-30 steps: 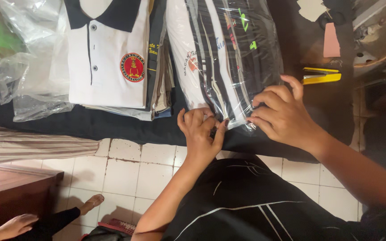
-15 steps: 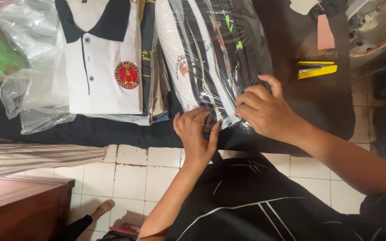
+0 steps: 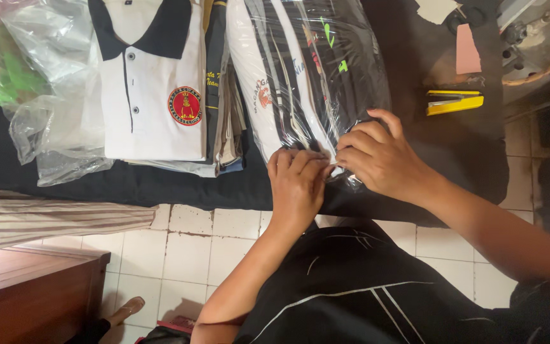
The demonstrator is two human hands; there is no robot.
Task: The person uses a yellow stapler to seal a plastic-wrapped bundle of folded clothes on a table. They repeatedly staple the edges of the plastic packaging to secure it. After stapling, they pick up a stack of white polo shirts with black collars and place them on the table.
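Head view, left hand point(image 3: 297, 185) and right hand point(image 3: 380, 156), each grip pinching bagged shirt point(image 3: 307, 70) edge.

White tiled floor point(image 3: 192, 245), brown wooden cabinet point(image 3: 27, 286).

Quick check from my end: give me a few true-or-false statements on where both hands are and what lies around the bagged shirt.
1. Both hands touch the bagged shirt. True: left hand and right hand meet at its near edge.
2. The yellow stapler lies left of the bag. False: it lies to the right, on the black cloth.
3. A folded white polo shirt with a red badge lies left of the bag. True.
4. The right hand holds the stapler. False: the stapler lies apart, untouched.
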